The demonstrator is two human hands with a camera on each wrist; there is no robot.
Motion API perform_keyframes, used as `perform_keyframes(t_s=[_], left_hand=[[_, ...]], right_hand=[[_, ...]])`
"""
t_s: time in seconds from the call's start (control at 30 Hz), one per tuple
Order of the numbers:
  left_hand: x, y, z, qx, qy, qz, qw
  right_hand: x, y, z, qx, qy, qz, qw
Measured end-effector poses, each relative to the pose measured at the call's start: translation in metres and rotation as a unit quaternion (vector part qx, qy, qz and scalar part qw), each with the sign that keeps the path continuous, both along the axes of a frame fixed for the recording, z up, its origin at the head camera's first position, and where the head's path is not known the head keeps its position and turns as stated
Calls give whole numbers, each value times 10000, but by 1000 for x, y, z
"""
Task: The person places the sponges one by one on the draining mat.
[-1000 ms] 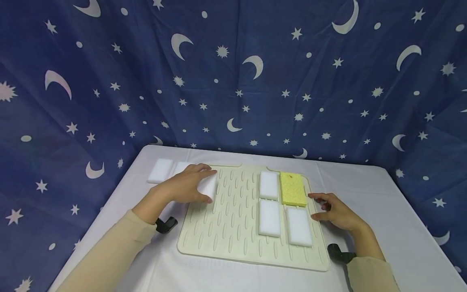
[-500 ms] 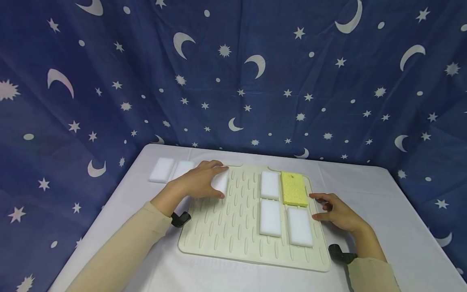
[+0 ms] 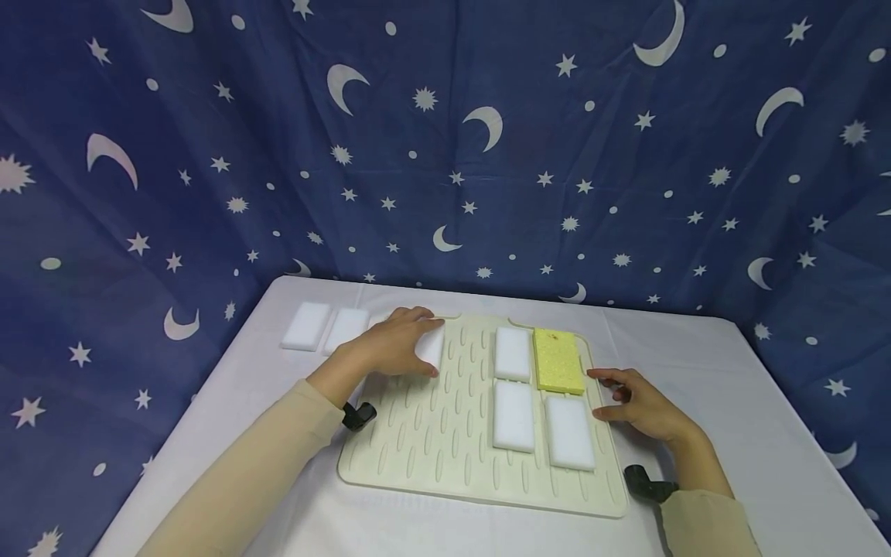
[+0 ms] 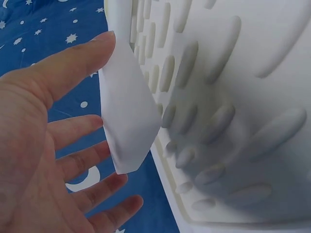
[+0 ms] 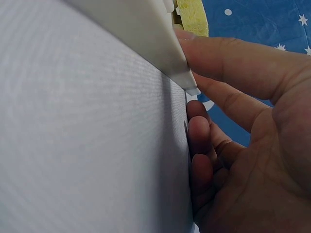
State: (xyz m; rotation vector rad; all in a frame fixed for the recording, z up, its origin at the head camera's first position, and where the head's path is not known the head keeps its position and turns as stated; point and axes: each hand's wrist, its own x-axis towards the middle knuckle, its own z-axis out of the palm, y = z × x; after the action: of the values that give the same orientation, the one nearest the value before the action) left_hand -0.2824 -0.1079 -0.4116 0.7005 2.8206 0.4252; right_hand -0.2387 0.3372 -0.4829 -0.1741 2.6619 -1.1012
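In the head view my left hand (image 3: 393,346) holds a white block-shaped sponge (image 3: 431,346) over the upper left of the pale cream ribbed mat (image 3: 445,456). The left wrist view shows the thumb (image 4: 80,60) at one end of this sponge (image 4: 129,107) and fingertips along its side, with the raised ribs close by. My right hand (image 3: 643,404) is at the mat's right edge, thumb and index finger touching it. From the right wrist, its other fingers (image 5: 200,136) appear loosely bent beside the mat's rim (image 5: 167,46).
On the mat's right half lie a yellow sponge (image 3: 559,361) and white sponges, one (image 3: 513,353) at the back, one (image 3: 513,415) nearer, one (image 3: 570,432) at front right. Two more white sponges (image 3: 306,326) lie on the white tablecloth (image 3: 334,522) at the back left. A starry blue curtain (image 3: 418,255) hangs behind.
My left hand has moved right with the white sponge, further over the mat, uncovering more of the second sponge on the tablecloth. The right hand has stayed at the mat's edge.
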Motion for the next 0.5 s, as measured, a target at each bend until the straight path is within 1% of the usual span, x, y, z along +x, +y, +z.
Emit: perform_keyframes(t_s=[0.27, 0.5], left_hand=[[-4, 13, -2, -126, 55, -2, 9999], [-8, 25, -8, -136, 63, -138, 9998]], right_hand=[[0, -1, 2, 22, -44, -10, 10000], [0, -1, 2, -11, -111, 11, 9999]])
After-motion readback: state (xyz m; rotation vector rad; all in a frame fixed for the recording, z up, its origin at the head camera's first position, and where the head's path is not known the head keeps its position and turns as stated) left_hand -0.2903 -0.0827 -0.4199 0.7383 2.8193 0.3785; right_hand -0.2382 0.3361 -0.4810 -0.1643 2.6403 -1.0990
